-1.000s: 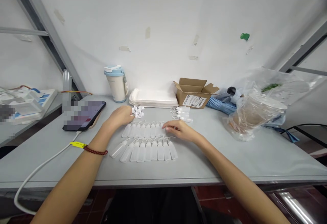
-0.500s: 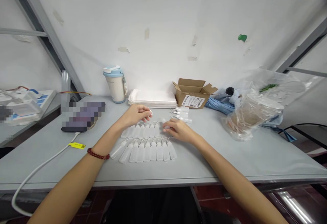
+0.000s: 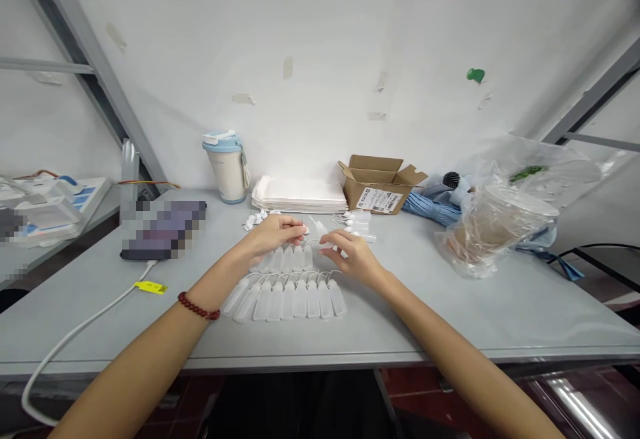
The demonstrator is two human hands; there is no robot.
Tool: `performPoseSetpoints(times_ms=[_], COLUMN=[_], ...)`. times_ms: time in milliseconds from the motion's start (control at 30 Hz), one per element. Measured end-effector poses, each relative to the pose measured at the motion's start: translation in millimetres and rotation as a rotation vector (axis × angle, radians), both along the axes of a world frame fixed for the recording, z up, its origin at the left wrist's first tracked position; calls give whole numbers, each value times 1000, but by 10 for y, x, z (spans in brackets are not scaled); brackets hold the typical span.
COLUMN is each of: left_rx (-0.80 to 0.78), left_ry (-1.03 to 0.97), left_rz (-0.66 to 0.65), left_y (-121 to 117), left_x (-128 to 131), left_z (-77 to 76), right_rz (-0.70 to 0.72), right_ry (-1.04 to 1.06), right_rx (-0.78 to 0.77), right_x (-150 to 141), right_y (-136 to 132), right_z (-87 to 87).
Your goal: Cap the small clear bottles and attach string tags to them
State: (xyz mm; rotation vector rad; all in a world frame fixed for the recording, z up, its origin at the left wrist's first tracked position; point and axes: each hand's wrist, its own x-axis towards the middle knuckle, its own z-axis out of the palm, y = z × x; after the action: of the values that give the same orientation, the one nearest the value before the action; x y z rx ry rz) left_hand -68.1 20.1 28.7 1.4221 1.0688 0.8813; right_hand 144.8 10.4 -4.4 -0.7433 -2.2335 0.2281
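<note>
My left hand [image 3: 277,235] pinches a small white piece [image 3: 305,229], perhaps a cap, between thumb and fingers. Just to its right, my right hand [image 3: 353,252] holds a small translucent plastic bottle [image 3: 320,228] upright, its thin tip pointing up. The white piece is close beside the bottle; whether they touch I cannot tell. Below the hands lie two rows of similar flat bottles with thin white loops: a back row [image 3: 286,260], partly covered by my left hand, and a front row [image 3: 300,300]. Behind my left hand is a small pile of white pieces [image 3: 259,217].
More clear bottles [image 3: 361,219] lie before an open cardboard box [image 3: 380,192]. A stack of white envelopes [image 3: 303,195] and a tumbler [image 3: 226,171] stand by the wall. A phone [image 3: 165,229] with a cable lies left, a plastic-wrapped tub [image 3: 510,225] right.
My left hand has moved right and slightly down with the white piece, uncovering the small pile behind it. My right hand has raised the bottle upright between the hands.
</note>
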Motion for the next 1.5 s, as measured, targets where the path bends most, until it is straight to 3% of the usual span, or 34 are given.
performPoseSetpoints(times_ms=[167, 333, 633, 867, 1033, 1167, 1500], left_rx=[-62, -37, -28, 129, 199, 199, 217], left_ry=[-237, -303, -221, -114, -143, -161, -95], left_rz=[17, 48, -36, -45, -87, -125, -85], left_y=[-11, -14, -50, -59, -67, -89, -54], left_x=[33, 45, 47, 6, 4, 1, 0], left_z=[12, -5, 42, 77, 87, 109, 83], right_rz=[72, 104, 164, 300, 379, 399, 445], right_ry=[128, 207, 296, 536, 634, 684, 701], right_rx=[-222, -449, -662, -954, -1164, -1244, -1278], right_x=[-65, -91, -94, -52, -39, -45, -41], right_y=[-84, -118, -133, -105, -100, -90, -85], right_z=[56, 95, 104, 161, 162, 154, 142])
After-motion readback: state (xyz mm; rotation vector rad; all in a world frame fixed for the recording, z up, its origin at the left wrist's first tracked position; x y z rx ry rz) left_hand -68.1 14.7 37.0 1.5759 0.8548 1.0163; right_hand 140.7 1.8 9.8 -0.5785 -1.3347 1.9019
